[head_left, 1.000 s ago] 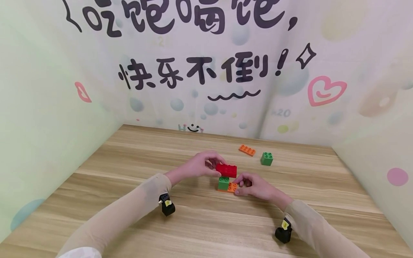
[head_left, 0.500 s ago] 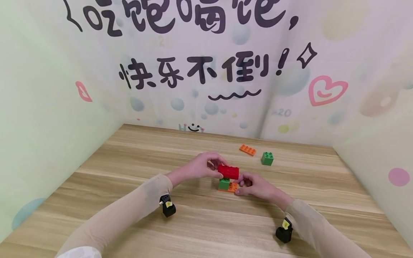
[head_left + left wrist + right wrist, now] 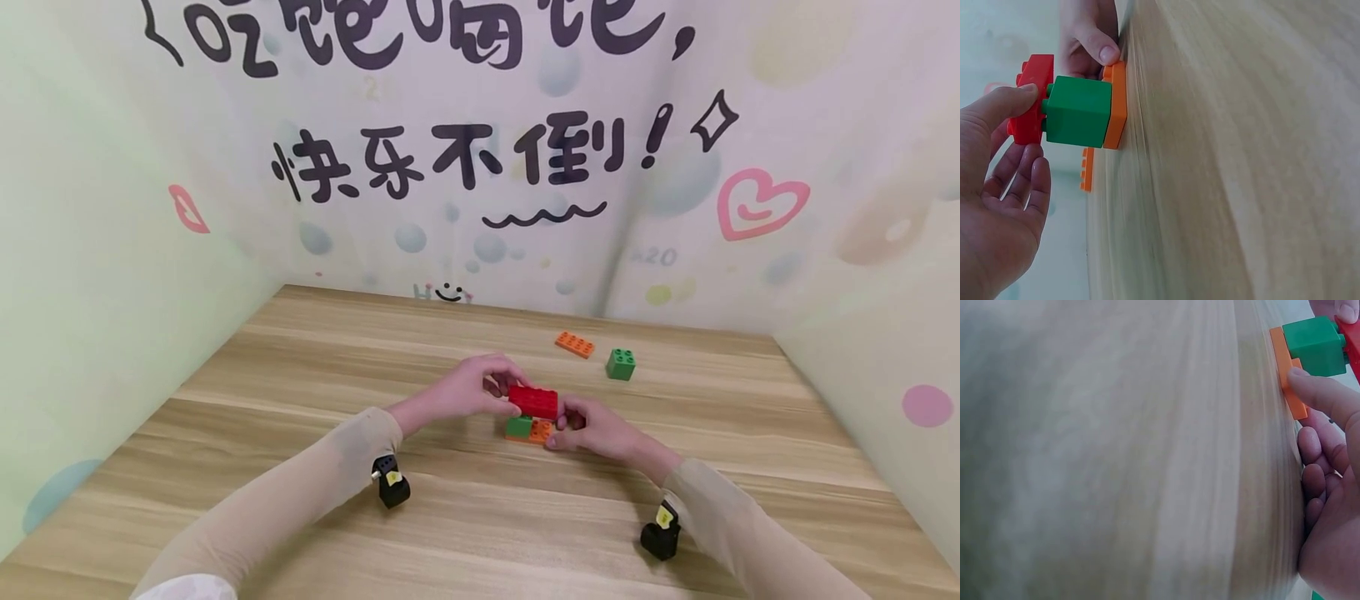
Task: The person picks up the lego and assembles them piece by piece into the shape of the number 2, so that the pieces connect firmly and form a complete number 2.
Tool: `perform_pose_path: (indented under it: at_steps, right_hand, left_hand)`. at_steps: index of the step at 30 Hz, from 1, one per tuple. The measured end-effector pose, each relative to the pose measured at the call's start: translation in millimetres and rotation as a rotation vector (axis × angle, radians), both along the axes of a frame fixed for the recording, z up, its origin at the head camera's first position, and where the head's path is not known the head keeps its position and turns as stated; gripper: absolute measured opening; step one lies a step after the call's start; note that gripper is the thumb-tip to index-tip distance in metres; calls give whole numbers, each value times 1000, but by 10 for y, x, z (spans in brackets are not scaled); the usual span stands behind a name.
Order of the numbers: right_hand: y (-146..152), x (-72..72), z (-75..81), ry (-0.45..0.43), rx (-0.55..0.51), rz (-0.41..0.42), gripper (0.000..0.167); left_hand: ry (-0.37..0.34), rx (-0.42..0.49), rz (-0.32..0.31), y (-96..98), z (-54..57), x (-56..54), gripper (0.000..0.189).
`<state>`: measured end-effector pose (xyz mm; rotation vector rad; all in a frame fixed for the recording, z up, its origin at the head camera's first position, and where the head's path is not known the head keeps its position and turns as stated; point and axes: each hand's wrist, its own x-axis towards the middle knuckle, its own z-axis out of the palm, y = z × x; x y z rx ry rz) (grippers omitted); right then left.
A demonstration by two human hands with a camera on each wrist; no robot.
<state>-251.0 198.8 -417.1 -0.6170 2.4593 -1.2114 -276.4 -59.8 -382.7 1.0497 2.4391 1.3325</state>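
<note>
My left hand [image 3: 480,385] pinches a red building brick [image 3: 534,402] between thumb and fingers, right over a green block [image 3: 519,426]. In the left wrist view the green block's studs [image 3: 1045,107] stand at the red brick's underside. That green block sits on the left half of a flat orange brick [image 3: 542,430], whose right half shows bare studs. My right hand [image 3: 600,429] grips the orange brick's right end, thumb [image 3: 1300,374] on its near side and the other fingers curled behind.
Behind the hands on the wooden table [image 3: 465,533] lie another flat orange brick [image 3: 574,344] and a second green block [image 3: 621,364]. A printed cloth wall [image 3: 450,250] closes off the back.
The red brick has shifted slightly right and tilted a little over the green block. My right hand keeps its grip on the orange brick.
</note>
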Motion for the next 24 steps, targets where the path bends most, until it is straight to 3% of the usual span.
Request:
perform_pose_path:
  at_steps: [8, 24]
  right_hand:
    - [-9, -1, 29, 2, 5, -1, 31]
    - [-11, 3, 6, 10, 16, -12, 30]
  left_hand:
    - [2, 8, -11, 5, 4, 26, 34]
    - [29, 28, 30, 3, -53, 87, 36]
